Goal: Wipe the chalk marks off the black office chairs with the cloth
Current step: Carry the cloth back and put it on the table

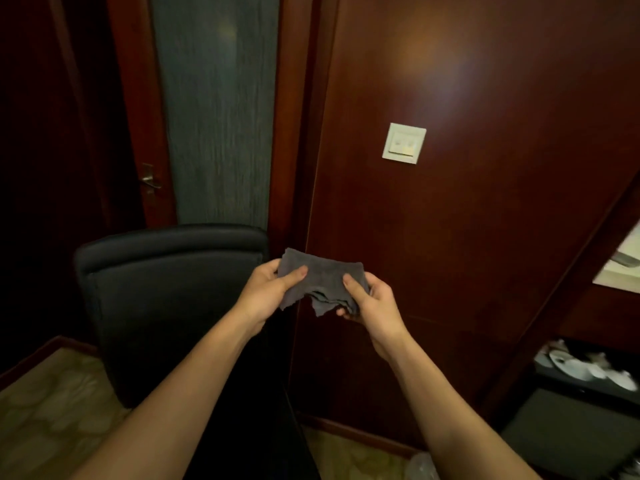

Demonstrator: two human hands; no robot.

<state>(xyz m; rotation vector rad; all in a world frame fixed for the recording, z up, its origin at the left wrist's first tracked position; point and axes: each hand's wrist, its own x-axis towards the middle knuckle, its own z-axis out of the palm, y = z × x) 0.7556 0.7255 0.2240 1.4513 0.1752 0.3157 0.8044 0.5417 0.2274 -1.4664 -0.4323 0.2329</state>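
Ahead and to the right, a dark red-brown wooden wall panel [485, 220], glossy, catching a soft glare high up. To its left a wooden door [214, 109] with a tall pane of grey-green frosted glass, and a metal door handle [149, 181] on the dark frame beside it. Underfoot, pale patterned floor [52, 410] with a wooden skirting along the wall.

Lower left of centre, a black office chair [166, 306], padded backrest facing the camera, upright, standing close against the door and the panel's edge. No chalk marks legible on the backrest in this light; surface dark and even.

Lower right, a dark cabinet [571, 427] with white crockery [581, 368] on its top shelf, blurred. Above it, at the right edge, a slanted pale surface, too cropped to identify.

On the panel, a cream switch plate [404, 143], square, slightly tilted in the wide-angle view.

In mid-air in front of the panel, just right of the chair's top corner, the cloth [320, 278]: grey, small, folded in several layers, ragged lower edges hanging free. Held between both hands, touching neither chair nor wall.

Left hand [268, 292] gripping the cloth's left side, thumb pressed flat on top, fingers curled underneath. Right hand [372, 303] pinching the right side, thumb on top, fingers tucked under the folded layers. Both forearms bare, reaching in from the bottom corners.
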